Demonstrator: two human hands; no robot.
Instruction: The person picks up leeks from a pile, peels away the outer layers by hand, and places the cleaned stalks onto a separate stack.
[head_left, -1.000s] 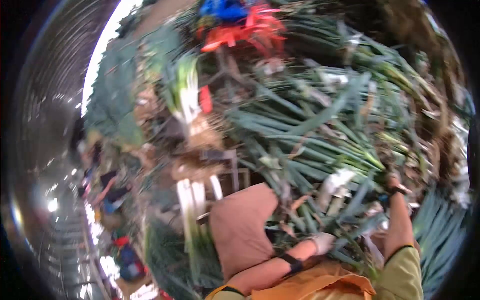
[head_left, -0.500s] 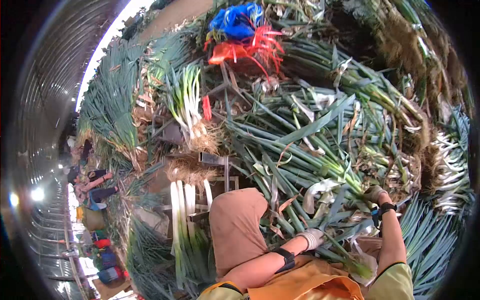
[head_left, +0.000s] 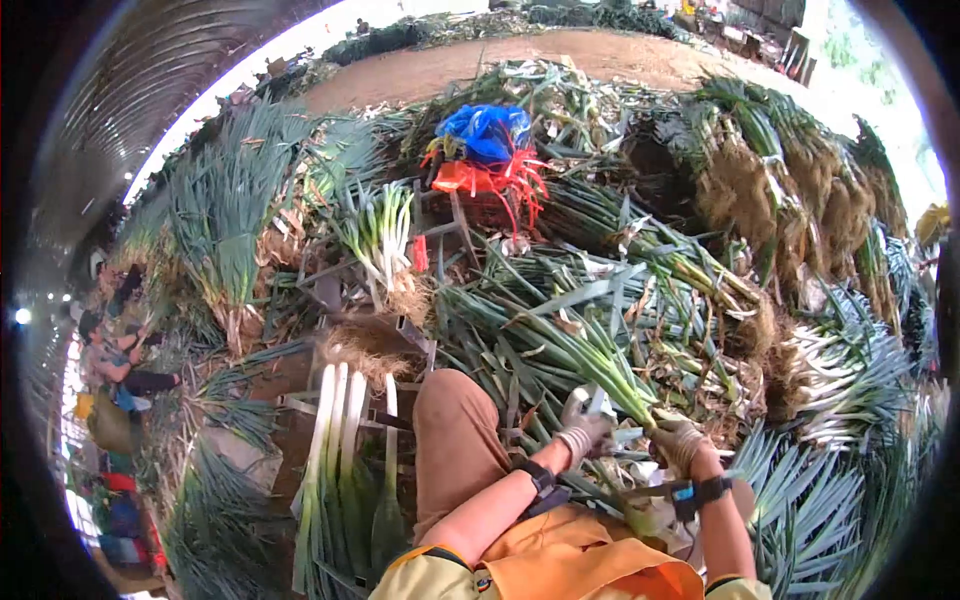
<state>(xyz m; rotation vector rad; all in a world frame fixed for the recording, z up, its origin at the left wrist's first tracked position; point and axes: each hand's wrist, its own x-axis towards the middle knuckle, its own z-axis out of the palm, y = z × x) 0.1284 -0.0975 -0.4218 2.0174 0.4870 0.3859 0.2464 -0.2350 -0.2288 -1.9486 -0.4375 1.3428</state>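
My right hand, in a glove, is closed round the base of a green onion stalk, whose leaves point to the upper left. My left hand, also gloved, is close to its left with fingers bent near a pale strip of leaf; what they hold, if anything, cannot be made out. Peeled white stalks lie to the left of my knee, roots away from me. A smaller bundle with white stems lies further off.
Blue plastic and red ties top the heap ahead. A metal frame stands beyond my knee. Rooty bundles and white-stemmed onions are on the right. A seated person is at the far left.
The view has tilted up. My left hand has risen from near my lap to beside my right hand. My right hand has come closer to my left, with the stalk.
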